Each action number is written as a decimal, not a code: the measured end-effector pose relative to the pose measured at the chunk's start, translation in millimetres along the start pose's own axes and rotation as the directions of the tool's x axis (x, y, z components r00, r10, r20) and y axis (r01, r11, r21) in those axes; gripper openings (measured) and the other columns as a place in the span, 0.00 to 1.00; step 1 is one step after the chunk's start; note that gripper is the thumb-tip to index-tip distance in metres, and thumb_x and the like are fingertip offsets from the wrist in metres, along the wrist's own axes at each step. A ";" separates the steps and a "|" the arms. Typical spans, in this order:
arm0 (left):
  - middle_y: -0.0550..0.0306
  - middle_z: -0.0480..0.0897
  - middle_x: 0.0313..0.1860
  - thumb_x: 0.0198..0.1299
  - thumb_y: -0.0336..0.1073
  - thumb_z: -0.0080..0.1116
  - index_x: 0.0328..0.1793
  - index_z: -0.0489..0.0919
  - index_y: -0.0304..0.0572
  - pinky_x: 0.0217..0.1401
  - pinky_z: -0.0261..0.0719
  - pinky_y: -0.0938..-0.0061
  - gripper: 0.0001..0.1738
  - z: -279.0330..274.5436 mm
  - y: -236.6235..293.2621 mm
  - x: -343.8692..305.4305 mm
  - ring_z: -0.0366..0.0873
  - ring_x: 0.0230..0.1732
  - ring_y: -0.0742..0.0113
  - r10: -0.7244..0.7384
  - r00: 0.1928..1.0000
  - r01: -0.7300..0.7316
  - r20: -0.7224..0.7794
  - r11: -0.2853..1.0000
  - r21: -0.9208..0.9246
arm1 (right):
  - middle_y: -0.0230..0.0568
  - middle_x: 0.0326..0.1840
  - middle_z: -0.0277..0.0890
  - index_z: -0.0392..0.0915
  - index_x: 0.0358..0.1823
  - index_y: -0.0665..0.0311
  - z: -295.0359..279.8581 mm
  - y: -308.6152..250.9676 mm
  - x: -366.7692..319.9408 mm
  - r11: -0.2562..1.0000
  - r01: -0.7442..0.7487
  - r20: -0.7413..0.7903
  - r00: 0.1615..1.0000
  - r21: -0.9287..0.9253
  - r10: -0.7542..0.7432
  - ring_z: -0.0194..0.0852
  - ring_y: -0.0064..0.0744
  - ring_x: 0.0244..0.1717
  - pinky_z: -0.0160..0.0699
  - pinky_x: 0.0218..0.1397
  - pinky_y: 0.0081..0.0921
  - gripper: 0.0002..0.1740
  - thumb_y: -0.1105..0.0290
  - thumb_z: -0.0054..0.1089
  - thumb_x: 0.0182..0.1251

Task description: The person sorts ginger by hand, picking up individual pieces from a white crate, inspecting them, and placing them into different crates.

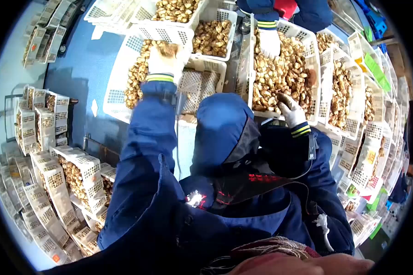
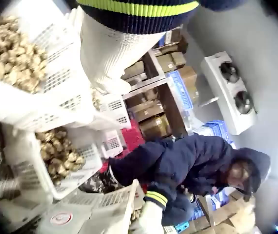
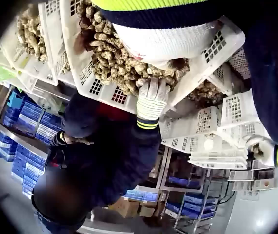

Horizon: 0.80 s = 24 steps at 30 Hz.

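In the head view my gloved left hand (image 1: pixel 164 62) is over a white basket (image 1: pixel 117 98) of brown knobbly pieces (image 1: pixel 135 80). Its fingers look brown there; whether they hold a piece is unclear. The left wrist view shows the back of this glove (image 2: pixel 107 51), fingertips bent downward. Farther right, my gloved right hand (image 1: pixel 293 111) reaches over the near rim of a large white basket (image 1: pixel 311 59), loosely bent dark fingers touching the pieces (image 1: pixel 280 75). In the right wrist view that glove (image 3: pixel 163 43) partly covers the pieces.
Another person's gloved hand (image 1: pixel 269 43) reaches into the same large basket from across. A smaller filled basket (image 1: pixel 211 35) and a basket of netted packs (image 1: pixel 199 85) stand between my hands. Filled basket stacks (image 1: pixel 85 176) are at left, more (image 1: pixel 374 151) at right.
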<state>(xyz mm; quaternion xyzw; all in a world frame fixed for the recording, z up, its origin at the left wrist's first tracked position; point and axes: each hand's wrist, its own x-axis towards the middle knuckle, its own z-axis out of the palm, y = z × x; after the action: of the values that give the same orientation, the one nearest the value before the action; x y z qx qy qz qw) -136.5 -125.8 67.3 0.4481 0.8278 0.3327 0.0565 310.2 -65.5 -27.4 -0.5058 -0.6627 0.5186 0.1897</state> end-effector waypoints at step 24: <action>0.55 0.85 0.57 0.66 0.36 0.58 0.60 0.81 0.43 0.68 0.74 0.64 0.17 175.6 129.8 -28.1 0.80 0.60 0.59 0.362 0.921 -0.138 0.144 0.649 -0.748 | 0.54 0.72 0.68 0.61 0.77 0.53 -25.4 54.7 126.3 0.619 -0.082 -0.015 0.993 -0.781 0.113 0.69 0.50 0.70 0.72 0.70 0.40 0.37 0.51 0.56 0.69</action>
<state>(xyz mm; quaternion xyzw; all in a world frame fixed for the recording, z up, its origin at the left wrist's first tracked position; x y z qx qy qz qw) 40.3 -11.0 4.0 0.5422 0.5404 0.5698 0.2987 303.3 53.8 -100.1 -0.5637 -0.7967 0.1988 -0.0885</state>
